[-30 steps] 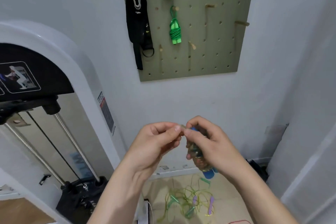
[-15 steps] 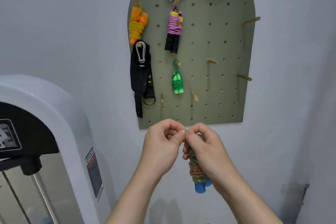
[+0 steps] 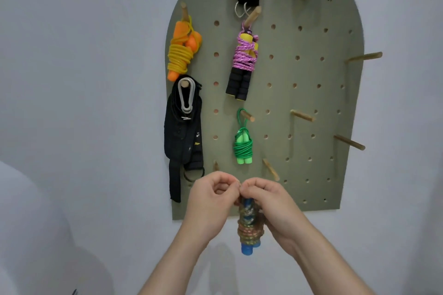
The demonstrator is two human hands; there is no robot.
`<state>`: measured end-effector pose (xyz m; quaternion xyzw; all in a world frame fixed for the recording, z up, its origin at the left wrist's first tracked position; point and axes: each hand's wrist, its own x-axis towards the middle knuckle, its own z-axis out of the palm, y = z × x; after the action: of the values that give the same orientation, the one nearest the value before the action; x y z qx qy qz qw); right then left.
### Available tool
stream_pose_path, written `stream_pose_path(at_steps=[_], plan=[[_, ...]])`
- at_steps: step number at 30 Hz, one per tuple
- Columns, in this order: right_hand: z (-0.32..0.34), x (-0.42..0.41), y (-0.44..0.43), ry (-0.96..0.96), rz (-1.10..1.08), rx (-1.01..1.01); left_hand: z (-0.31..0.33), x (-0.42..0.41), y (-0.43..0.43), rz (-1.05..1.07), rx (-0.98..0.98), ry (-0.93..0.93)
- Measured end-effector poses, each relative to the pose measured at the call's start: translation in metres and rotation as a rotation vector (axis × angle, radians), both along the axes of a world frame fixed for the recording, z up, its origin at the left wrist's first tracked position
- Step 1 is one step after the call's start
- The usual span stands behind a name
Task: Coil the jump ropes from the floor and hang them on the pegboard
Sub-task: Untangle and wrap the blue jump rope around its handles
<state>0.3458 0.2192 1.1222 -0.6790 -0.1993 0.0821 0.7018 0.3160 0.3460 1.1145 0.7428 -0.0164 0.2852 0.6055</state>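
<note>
Both hands have risen with the bundle since the earlier frame and now sit in front of the bottom edge of the pegboard (image 3: 311, 93) rather than below it. Fingertip to fingertip, the left hand (image 3: 211, 199) and right hand (image 3: 268, 203) each close their grip in a pinch on what seems to be a thin loop of cord at the top of the multicoloured jump rope (image 3: 249, 230), though the loop itself is hidden between the fingers. That rope hangs under them, wound tight round its blue handles, straddling the board's bottom edge. Holding it by the top likely keeps a loop open to slip over a peg; the bare wooden peg (image 3: 271, 170) just above the right hand looks nearest. Already hanging are a yellow rope (image 3: 179, 55) near the left edge, a pink rope (image 3: 243, 62) at centre, a green jump rope (image 3: 242, 148) below it, and a black strap (image 3: 183, 132) at lower left.
</note>
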Motion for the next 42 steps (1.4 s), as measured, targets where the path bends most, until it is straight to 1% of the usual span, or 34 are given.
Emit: stream_pose_path(at_steps=[4, 6, 9, 12, 16, 19, 22, 24, 27, 29, 33, 38, 40, 42], plan=[[-0.02, 0.041, 0.034, 0.159, -0.045, -0.006, -0.018, 0.041, 0.037, 0.113, -0.021, 0.055], [-0.029, 0.058, 0.047, 0.179, -0.094, -0.012, -0.026, 0.062, 0.049, 0.139, 0.015, 0.061], [-0.038, 0.08, 0.062, 0.197, -0.178, 0.009, -0.037, 0.091, 0.059, 0.154, 0.123, 0.05], [-0.044, 0.097, 0.072, 0.207, -0.217, 0.02, -0.047, 0.111, 0.065, 0.162, 0.176, -0.009], [-0.053, 0.109, 0.077, 0.136, -0.21, -0.018, -0.061, 0.118, 0.069, 0.211, 0.376, -0.177], [-0.06, 0.117, 0.077, 0.05, -0.21, -0.036, -0.065, 0.125, 0.075, 0.215, 0.42, -0.247], [-0.063, 0.125, 0.075, -0.003, -0.194, -0.048, -0.066, 0.131, 0.08, 0.144, 0.381, -0.255], [-0.063, 0.129, 0.073, -0.091, -0.208, -0.08, -0.066, 0.132, 0.083, 0.137, 0.38, -0.269], [-0.063, 0.133, 0.073, -0.24, -0.262, -0.191, -0.064, 0.135, 0.086, 0.129, 0.379, -0.258], [-0.064, 0.135, 0.074, -0.241, -0.266, -0.166, -0.061, 0.136, 0.089, 0.111, 0.416, -0.241], [-0.067, 0.134, 0.074, -0.101, -0.236, -0.001, -0.054, 0.137, 0.092, 0.024, 0.347, -0.126], [-0.07, 0.139, 0.074, 0.266, -0.088, 0.174, -0.049, 0.142, 0.092, -0.013, 0.176, 0.034], [-0.068, 0.143, 0.075, 0.306, -0.072, 0.189, -0.052, 0.144, 0.089, -0.008, 0.07, 0.049], [-0.064, 0.147, 0.077, 0.256, -0.095, 0.163, -0.058, 0.144, 0.085, -0.005, -0.045, 0.039]])
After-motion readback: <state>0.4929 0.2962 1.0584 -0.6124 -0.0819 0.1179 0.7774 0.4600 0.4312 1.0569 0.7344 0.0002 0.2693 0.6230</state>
